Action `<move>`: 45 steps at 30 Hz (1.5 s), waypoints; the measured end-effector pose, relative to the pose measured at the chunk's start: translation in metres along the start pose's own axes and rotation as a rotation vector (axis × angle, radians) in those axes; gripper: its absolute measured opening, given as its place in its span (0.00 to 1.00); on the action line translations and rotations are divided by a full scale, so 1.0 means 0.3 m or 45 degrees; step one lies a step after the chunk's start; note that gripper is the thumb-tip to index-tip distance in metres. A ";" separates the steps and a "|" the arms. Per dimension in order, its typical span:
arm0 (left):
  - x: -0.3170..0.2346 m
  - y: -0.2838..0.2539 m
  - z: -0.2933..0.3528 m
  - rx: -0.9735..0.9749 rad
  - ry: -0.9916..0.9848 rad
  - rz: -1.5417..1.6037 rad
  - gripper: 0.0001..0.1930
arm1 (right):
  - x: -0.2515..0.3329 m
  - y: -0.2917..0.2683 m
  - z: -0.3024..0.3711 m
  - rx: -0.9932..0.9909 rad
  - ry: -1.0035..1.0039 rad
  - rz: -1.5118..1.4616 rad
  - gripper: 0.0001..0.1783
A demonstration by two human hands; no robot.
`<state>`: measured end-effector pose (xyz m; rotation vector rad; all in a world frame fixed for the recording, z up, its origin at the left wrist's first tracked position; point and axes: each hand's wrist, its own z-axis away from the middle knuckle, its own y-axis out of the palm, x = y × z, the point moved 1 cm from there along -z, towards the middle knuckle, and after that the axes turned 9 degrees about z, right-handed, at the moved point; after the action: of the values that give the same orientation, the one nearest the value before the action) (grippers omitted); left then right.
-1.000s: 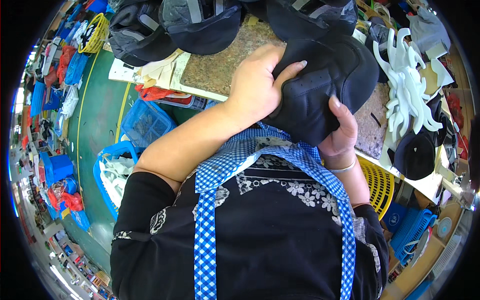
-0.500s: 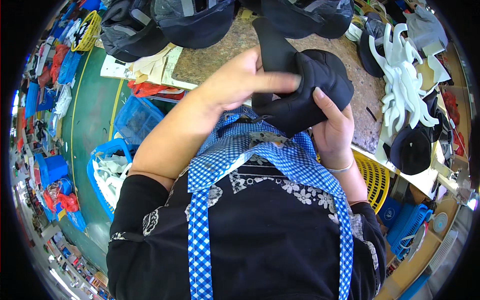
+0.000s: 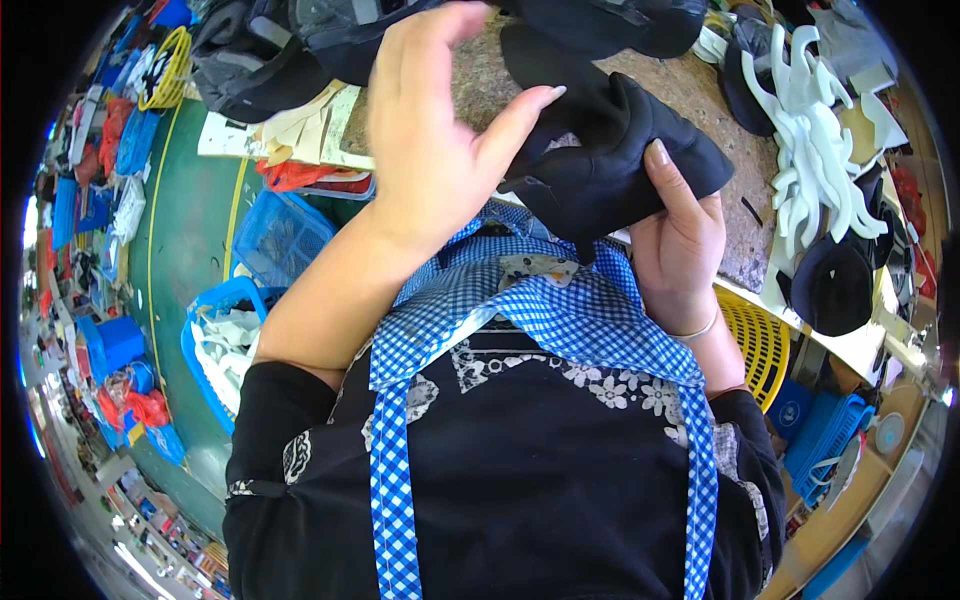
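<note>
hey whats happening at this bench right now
A person in a blue checked apron holds a black cap up over a worn stone-topped bench. The right hand grips it from below, thumb pressed on the fabric, while the left hand touches it with the thumb tip, fingers spread open. More dark caps are piled at the back of the bench, white curved plastic pieces lie to the right, and blue baskets stand on the green floor at the left.

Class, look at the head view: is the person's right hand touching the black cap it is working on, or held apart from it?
Touching. The head view shows the right hand gripping the black cap, thumb pressed flat on the fabric.
</note>
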<state>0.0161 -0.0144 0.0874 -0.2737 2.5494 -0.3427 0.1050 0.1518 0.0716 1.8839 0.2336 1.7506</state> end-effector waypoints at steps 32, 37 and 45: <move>-0.118 0.039 0.029 0.417 -0.121 0.523 0.19 | 0.057 -0.011 0.025 -0.021 -0.684 0.718 0.15; -0.118 0.051 0.036 0.484 -0.182 0.486 0.15 | 0.061 0.002 0.020 -0.093 -0.939 0.940 0.10; -0.111 0.047 0.037 0.911 -1.013 0.988 0.07 | 0.057 -0.035 0.042 0.010 -0.643 0.929 0.13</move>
<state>0.0479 0.0057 0.0906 0.6944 1.4599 -0.6353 0.1221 0.1654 0.0812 2.5291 -0.7175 1.5779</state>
